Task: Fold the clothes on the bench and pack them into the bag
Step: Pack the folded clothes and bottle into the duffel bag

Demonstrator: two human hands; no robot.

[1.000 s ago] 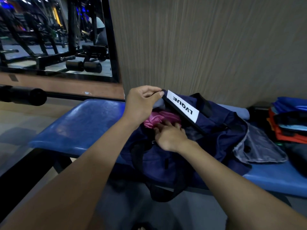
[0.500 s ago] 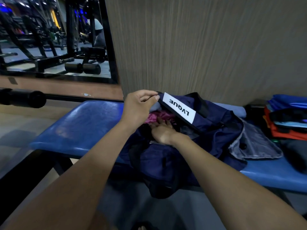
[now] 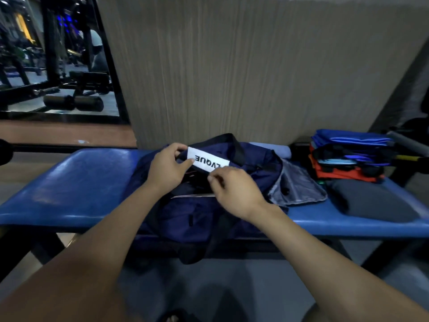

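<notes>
On bag, white label reads "LVQUE".

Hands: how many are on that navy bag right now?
2. The left hand pinches the end of the bag's white label; the right hand is at the bag's opening just below the label, fingers curled, what they hold hidden.

1. Bench: blue padded vinyl, smooth, glossy, catching soft highlights.
2. Bag: navy woven cloth, matt, creased; black webbing strap; white label, smooth, printed in black.
3. Grey flap: thin synthetic lining, faint sheen.
4. Folded clothes: slick, shiny blue and orange fabric.
5. Dark garment: matt, soft-looking cloth.
6. Wall: wood-grain panel, matt, vertical streaks.
</notes>
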